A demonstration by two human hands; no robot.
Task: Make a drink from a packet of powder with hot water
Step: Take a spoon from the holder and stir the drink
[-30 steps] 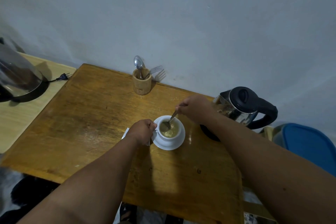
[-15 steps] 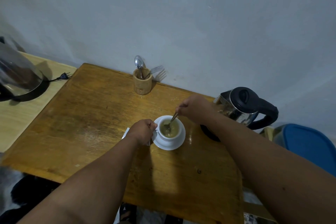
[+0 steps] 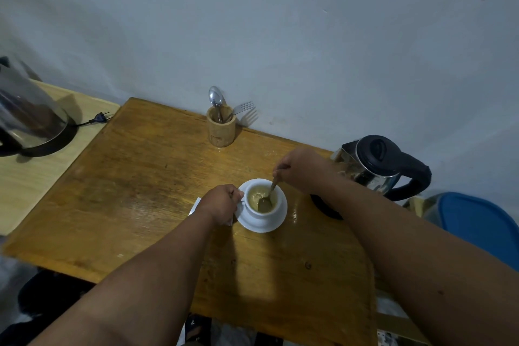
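A white cup [image 3: 264, 212] with yellowish liquid stands on a white saucer [image 3: 276, 222] in the middle of the wooden table [image 3: 140, 191]. My left hand [image 3: 222, 203] grips the cup's handle on its left side. My right hand [image 3: 302, 168] holds a spoon [image 3: 269, 195] whose bowl dips into the liquid. A white packet [image 3: 195, 206] lies mostly hidden under my left hand. The electric kettle [image 3: 377, 164] with a black lid and handle stands at the table's right edge, behind my right forearm.
A wooden holder [image 3: 221, 128] with a spoon and fork stands by the wall. A second kettle [image 3: 28, 121] sits on a pale side table at the left, its plug [image 3: 99, 118] lying loose. A blue-lidded container [image 3: 477, 227] is at the right.
The spoon has shifted inside the cup, its bowl now toward the near side. My right hand moved slightly with it. My left hand keeps its hold on the handle.
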